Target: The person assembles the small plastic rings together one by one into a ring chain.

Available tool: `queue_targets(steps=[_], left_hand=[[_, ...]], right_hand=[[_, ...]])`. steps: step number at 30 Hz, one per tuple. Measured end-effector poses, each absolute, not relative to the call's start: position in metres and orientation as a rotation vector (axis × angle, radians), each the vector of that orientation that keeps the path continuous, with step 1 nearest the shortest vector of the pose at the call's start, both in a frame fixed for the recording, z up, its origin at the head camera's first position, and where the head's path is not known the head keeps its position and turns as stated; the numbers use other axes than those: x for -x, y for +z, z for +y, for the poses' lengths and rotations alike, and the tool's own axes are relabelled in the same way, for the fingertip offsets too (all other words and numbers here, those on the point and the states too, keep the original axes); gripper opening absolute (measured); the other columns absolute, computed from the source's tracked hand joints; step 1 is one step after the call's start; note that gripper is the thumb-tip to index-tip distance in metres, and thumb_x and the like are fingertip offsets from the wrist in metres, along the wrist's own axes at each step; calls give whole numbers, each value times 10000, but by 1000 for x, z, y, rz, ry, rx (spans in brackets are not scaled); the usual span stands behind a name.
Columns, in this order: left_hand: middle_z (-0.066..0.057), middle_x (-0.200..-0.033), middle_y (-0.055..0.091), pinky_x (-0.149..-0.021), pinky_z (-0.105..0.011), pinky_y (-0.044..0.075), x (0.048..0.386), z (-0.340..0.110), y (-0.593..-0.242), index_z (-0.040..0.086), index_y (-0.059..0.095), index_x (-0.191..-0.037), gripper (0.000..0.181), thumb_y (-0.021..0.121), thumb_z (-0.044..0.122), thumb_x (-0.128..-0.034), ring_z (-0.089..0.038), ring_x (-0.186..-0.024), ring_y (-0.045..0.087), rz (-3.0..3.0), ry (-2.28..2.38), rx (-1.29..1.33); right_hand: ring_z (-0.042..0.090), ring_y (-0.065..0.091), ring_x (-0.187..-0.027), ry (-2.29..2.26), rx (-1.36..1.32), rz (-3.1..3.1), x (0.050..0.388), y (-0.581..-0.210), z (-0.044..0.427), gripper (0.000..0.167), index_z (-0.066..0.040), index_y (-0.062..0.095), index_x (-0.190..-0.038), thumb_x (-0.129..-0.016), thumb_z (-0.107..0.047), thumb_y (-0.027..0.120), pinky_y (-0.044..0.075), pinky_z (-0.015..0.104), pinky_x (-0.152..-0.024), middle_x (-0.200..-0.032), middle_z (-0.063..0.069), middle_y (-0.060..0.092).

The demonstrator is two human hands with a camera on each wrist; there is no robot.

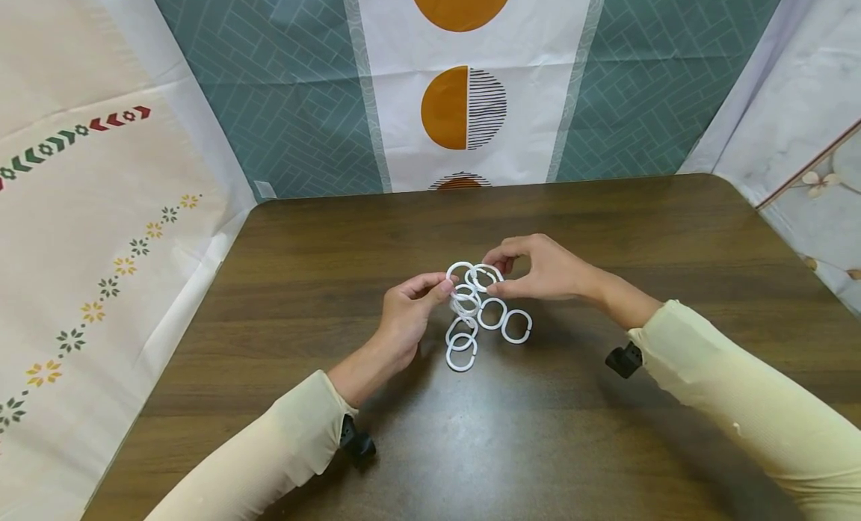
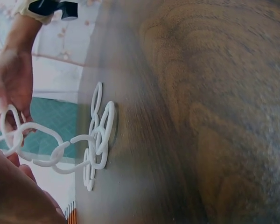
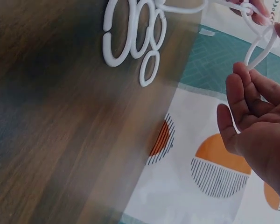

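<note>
White plastic rings, several of them linked, hang and lie between the hands; the lower ring (image 1: pixel 461 353) rests on the table. Thumb and fingers of the left hand (image 1: pixel 406 315) pinch a raised ring (image 1: pixel 460 266). The right hand (image 1: pixel 545 270) pinches another raised ring (image 1: pixel 486 267) beside it. In the left wrist view, a held ring (image 2: pixel 42 128) runs down to rings on the table (image 2: pixel 111 121). The right wrist view has the right hand (image 3: pixel 261 112) at a ring (image 3: pixel 261 55), with small gaps visible in some rings (image 3: pixel 116 58).
The brown wooden table (image 1: pixel 269 297) has its far edge against a patterned cloth (image 1: pixel 303 95). Patterned cloths also hang at the left (image 1: pixel 87 229) and right (image 1: pixel 794 95). A small black device (image 1: pixel 356 442) is on the left wrist, another (image 1: pixel 624 360) on the right.
</note>
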State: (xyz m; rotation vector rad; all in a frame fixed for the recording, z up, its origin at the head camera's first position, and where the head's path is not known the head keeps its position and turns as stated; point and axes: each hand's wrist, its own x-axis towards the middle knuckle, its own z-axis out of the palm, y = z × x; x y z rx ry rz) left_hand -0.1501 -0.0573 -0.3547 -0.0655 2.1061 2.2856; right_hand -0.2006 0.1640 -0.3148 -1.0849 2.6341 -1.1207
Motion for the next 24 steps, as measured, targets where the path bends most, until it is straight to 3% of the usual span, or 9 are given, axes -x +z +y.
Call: queue_targets(steps=[6, 12, 17, 24], left_hand=[[10, -910, 682, -850, -301, 435, 150, -55, -354, -30, 698, -1064, 233, 704, 109, -877, -117, -879, 586, 2117, 2244, 66], [-18, -937, 652, -769, -212, 449, 151, -56, -355, -15, 665, -1135, 281, 700, 53, -865, -113, -851, 567, 2134, 2294, 76], [-22, -910, 603, -717, -189, 443, 150, -57, -356, -29, 650, -1099, 281, 720, 5, -828, -124, -815, 535, 2157, 2317, 110], [-173, -1017, 638, -704, -196, 444, 151, -57, -358, -11, 681, -1058, 251, 729, -6, -812, -115, -785, 563, 2163, 2286, 53]], right_hand=[[207, 570, -835, -1137, 1142, 2582, 199, -310, 157, 291, -139, 709, -1022, -772, -262, 793, 446, 305, -758, -848, -30, 621], [199, 566, -838, -1153, 1120, 2596, 198, -309, 155, 272, -150, 707, -1009, -771, -251, 788, 438, 319, -768, -848, -14, 622], [219, 578, -851, -1154, 1103, 2588, 198, -312, 155, 303, -128, 708, -1032, -765, -243, 794, 450, 298, -773, -860, -1, 632], [211, 590, -830, -1166, 1146, 2569, 198, -315, 152, 333, -100, 711, -1047, -757, -238, 801, 467, 287, -754, -848, -56, 623]])
